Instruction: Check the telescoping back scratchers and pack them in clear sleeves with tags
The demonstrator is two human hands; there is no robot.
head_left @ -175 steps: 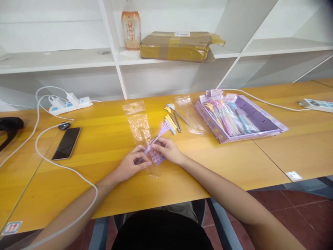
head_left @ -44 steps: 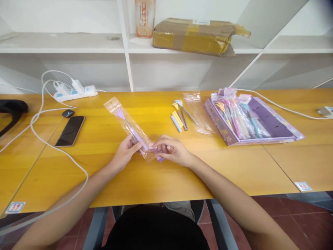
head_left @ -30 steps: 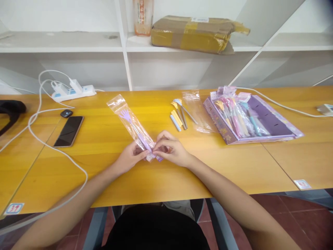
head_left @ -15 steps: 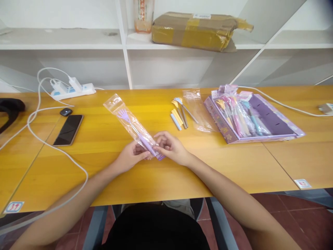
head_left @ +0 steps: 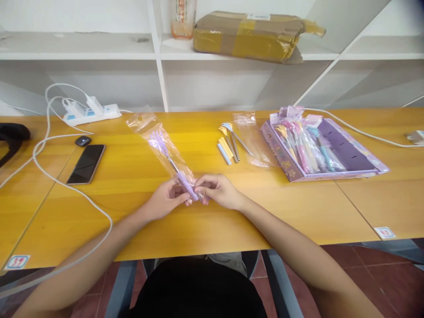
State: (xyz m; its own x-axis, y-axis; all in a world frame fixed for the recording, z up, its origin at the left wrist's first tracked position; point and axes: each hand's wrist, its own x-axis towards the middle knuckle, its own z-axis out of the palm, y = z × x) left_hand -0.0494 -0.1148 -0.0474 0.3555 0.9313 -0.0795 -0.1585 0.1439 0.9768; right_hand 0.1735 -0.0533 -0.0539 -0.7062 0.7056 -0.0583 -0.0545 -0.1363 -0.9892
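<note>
Lower end of the clear bag (head_left: 141, 122) is covered by fingers; any print there is too small to read. The purple stick (head_left: 186, 184) is inside it, hand-shaped top blurred under plastic and glare. Left hand (head_left: 165, 199) is clamped on the stick's handle, thumb on top, other fingers mostly hidden underneath. Right hand (head_left: 219, 191) pinches the bag beside the handle's bottom end. Hands close together, stick between them, near the middle of the front edge of the table (head_left: 165, 236); its top points away, towards the back left corner.

Bottle (head_left: 183, 20) on the shelf: top cut off. Black object (head_left: 13, 137) at far left: cut off, can't identify. Packed sticks in the purple box (head_left: 359, 161), near the table's back edge: blurred by wrapping, can't count. Left of the box, a second clear bag (head_left: 256, 143), hard to see against the wood. Then a blue stick (head_left: 241, 140), yellow sticks (head_left: 232, 145) that overlap, yellow tubes (head_left: 225, 148), a blue tube (head_left: 224, 155).
</note>
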